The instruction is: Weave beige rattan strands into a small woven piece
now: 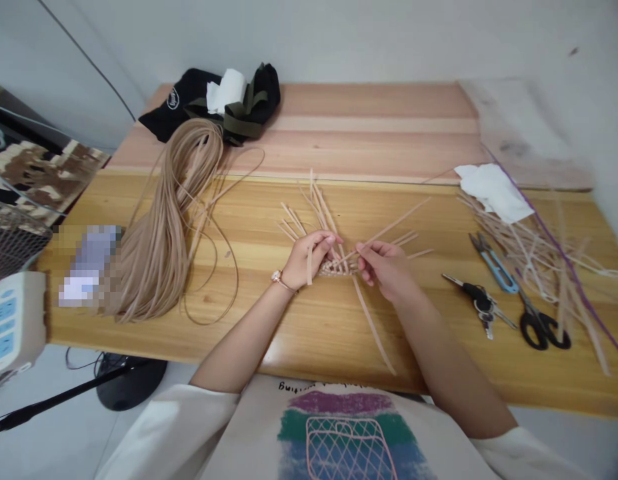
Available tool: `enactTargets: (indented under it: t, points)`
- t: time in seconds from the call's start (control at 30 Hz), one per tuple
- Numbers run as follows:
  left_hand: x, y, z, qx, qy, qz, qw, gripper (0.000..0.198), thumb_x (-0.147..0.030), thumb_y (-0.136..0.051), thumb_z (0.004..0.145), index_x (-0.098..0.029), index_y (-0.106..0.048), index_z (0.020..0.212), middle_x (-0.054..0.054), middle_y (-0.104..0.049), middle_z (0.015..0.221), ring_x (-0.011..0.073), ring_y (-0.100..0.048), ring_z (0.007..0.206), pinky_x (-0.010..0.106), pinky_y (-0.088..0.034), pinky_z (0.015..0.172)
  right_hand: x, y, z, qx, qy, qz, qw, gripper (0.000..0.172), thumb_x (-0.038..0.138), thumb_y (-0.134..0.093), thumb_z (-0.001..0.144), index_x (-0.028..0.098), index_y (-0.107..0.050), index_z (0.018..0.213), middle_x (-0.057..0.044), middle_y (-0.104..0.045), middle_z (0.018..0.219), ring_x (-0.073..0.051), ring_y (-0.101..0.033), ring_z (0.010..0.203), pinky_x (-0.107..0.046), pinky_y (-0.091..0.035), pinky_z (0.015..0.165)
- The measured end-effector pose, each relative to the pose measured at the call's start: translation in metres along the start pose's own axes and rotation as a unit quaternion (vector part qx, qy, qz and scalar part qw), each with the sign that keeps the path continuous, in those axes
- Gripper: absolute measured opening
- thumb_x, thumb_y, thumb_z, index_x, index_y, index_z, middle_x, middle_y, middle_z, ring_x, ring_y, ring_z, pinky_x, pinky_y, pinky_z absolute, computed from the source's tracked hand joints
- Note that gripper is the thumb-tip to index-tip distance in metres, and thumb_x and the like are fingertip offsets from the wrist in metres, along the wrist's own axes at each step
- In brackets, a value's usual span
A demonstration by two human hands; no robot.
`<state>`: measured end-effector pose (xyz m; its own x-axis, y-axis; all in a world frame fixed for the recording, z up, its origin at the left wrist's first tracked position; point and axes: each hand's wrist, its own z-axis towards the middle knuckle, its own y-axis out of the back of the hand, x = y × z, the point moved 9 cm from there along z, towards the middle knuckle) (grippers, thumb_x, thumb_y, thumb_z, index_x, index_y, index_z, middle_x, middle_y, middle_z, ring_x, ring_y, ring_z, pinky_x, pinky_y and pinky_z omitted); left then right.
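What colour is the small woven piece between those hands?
The woven piece is pale tan; it shows in the head view, the only one here.

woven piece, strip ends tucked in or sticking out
Sticking out: strips fan away from the woven piece, one trailing toward the near edge of the table.

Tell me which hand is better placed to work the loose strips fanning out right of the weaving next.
The right hand, probably: it pinches at those strips, while the left hand grips the woven piece from the opposite side.
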<state>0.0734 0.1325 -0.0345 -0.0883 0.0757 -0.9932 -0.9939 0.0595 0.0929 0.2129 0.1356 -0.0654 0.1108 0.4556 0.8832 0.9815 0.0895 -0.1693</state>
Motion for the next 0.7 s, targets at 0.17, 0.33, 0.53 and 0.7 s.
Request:
enactTargets:
  t: [0.17, 0.33, 0.53, 0.7]
  points:
    - [-0.001, 0.003, 0.0, -0.002, -0.019, 0.041, 0.999, 0.044, -0.053, -0.045, 0.084, -0.013, -0.062, 0.08, 0.0, -0.058, 0.059, 0.0096, -0.054, 0.053, 0.021, -0.043, 0.053, 0.0, -0.003, -0.001, -0.002, -0.005, 0.002, 1.0, 0.03, 0.039, -0.074, 0.057, 0.014, -0.058, 0.06, 0.005, -0.052, 0.04, -0.004, -0.04, 0.026, -0.014, -0.025, 0.022]
    - [0.003, 0.002, 0.001, 0.005, -0.004, 0.038, 0.999, 0.048, -0.058, -0.044, 0.082, -0.013, -0.058, 0.073, -0.001, -0.054, 0.055, 0.0085, -0.049, 0.05, 0.02, -0.04, 0.05, 0.002, 0.003, -0.001, -0.035, 0.002, 0.006, 0.999, 0.027, 0.035, -0.073, 0.059, 0.015, -0.054, 0.056, 0.005, -0.051, 0.039, -0.004, -0.04, 0.025, -0.014, -0.024, 0.022]
    - [0.001, 0.0, 0.0, 0.005, -0.006, -0.003, 1.0, 0.046, -0.056, -0.046, 0.082, -0.013, -0.056, 0.071, 0.001, -0.056, 0.062, 0.0085, -0.051, 0.056, 0.02, -0.042, 0.054, 0.002, 0.003, 0.0, -0.018, -0.003, -0.002, 1.0, 0.026, 0.035, -0.072, 0.061, 0.014, -0.057, 0.06, 0.005, -0.053, 0.039, -0.005, -0.041, 0.026, -0.014, -0.025, 0.022]
    - [-0.007, -0.008, -0.005, 0.052, -0.035, -0.014, 0.998, 0.031, -0.037, -0.066, 0.073, -0.012, -0.057, 0.091, 0.003, -0.059, 0.074, 0.0109, -0.055, 0.066, 0.022, -0.045, 0.062, 0.001, 0.004, 0.002, -0.021, 0.008, 0.012, 1.0, 0.029, 0.04, -0.072, 0.062, 0.015, -0.056, 0.065, 0.005, -0.053, 0.04, -0.005, -0.042, 0.026, -0.014, -0.026, 0.022]
